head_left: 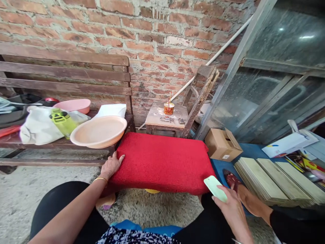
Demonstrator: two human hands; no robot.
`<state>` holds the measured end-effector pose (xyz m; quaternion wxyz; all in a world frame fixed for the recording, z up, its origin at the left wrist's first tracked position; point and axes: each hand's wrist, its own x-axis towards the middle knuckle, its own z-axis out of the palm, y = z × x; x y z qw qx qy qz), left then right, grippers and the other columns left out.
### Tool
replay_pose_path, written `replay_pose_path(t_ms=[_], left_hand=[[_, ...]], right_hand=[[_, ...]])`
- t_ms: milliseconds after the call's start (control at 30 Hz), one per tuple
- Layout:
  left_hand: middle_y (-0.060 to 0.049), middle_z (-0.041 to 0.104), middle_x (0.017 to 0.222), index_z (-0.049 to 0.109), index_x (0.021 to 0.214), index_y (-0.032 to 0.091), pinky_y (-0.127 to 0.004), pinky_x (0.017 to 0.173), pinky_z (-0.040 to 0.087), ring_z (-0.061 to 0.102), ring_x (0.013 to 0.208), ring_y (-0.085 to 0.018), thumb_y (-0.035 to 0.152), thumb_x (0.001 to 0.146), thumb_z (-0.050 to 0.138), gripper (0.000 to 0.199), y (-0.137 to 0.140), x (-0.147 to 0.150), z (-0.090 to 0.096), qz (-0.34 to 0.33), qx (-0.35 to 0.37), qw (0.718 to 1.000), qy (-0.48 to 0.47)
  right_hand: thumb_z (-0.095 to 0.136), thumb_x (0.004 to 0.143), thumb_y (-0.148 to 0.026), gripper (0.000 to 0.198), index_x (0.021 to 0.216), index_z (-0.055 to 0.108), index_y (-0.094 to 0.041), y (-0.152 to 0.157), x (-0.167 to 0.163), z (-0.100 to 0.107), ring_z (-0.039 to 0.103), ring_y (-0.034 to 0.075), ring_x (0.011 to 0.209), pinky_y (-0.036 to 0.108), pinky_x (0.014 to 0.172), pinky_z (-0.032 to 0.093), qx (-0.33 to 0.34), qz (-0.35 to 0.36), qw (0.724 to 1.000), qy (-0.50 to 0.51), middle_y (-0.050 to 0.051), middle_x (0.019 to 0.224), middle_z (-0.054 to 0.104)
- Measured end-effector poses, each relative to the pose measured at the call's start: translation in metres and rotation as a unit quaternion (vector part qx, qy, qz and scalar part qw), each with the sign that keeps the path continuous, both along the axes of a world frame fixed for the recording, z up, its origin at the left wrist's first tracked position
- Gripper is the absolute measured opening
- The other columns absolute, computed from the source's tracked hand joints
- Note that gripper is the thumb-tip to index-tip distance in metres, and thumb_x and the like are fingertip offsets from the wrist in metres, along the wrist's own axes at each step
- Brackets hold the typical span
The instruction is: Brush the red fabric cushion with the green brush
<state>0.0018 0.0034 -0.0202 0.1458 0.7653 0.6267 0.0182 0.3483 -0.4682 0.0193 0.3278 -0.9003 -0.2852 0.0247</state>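
A red fuzzy cloth (165, 159) covers a low, oblong surface in front of me. My left hand (111, 165) holds its left edge, with the thumb on top and the other fingers along the side, partly hidden. At the front right corner my right hand (230, 200) is closed around a pale green flat piece (214, 187). That piece has rounded ends and a small hole near its tip; its underside is hidden. It reaches over the cloth's edge, and I cannot tell whether it touches.
On the left bench (63, 73) are a peach basin (99, 130), a green bottle (61, 122) and a white bag (38, 125). Behind the cloth, a wooden chair (152, 115) bears padlocks (166, 119) and a patterned tin (169, 108). A cardboard box (223, 144) and stacked boards (264, 176) lie right, near another person's foot (232, 179).
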Motion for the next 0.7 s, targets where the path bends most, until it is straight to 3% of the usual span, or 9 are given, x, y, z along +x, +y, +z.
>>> replay_pose_path(t_ms=[167, 333, 500, 700], left_hand=[[-0.028, 0.057, 0.13, 0.034, 0.151, 0.015, -0.053, 0.096, 0.045, 0.06, 0.119, -0.041, 0.071, 0.09, 0.017, 0.084, 0.002, 0.0, 0.0, 0.007, -0.009, 1.0, 0.0], [-0.028, 0.056, 0.132, 0.032, 0.152, 0.014, -0.054, 0.097, 0.045, 0.06, 0.119, -0.042, 0.073, 0.089, 0.016, 0.087, 0.005, -0.002, -0.002, -0.001, -0.013, 1.0, -0.006], [-0.028, 0.056, 0.133, 0.033, 0.151, 0.015, -0.053, 0.098, 0.045, 0.061, 0.118, -0.04, 0.072, 0.089, 0.016, 0.086, 0.003, 0.0, 0.0, 0.008, -0.018, 1.0, -0.001], [-0.027, 0.056, 0.133, 0.032, 0.151, 0.016, -0.051, 0.1, 0.043, 0.06, 0.12, -0.039, 0.069, 0.092, 0.019, 0.081, -0.003, 0.004, 0.006, 0.013, -0.015, 1.0, -0.008]], right_hand=[[0.062, 0.07, -0.034, 0.044, 0.113, 0.066, -0.026, 0.07, -0.024, 0.036, 0.059, 0.024, 0.105, 0.036, 0.094, 0.047, 0.004, 0.128, 0.99, 0.06, 0.005, 0.114, 0.057], [0.071, 0.06, -0.014, 0.05, 0.109, 0.068, -0.023, 0.127, -0.018, 0.035, 0.062, 0.018, 0.095, 0.027, 0.083, 0.049, -0.027, 0.214, 0.972, 0.089, 0.0, 0.106, 0.059], [0.062, 0.059, -0.005, 0.06, 0.117, 0.066, -0.021, 0.127, -0.013, 0.018, 0.058, 0.02, 0.107, 0.029, 0.092, 0.046, -0.074, 0.21, 0.973, 0.059, 0.003, 0.12, 0.057], [0.055, 0.066, -0.006, 0.068, 0.13, 0.062, -0.026, 0.129, -0.027, 0.005, 0.049, 0.029, 0.119, 0.043, 0.099, 0.038, -0.129, 0.207, 0.97, -0.018, 0.005, 0.139, 0.051]])
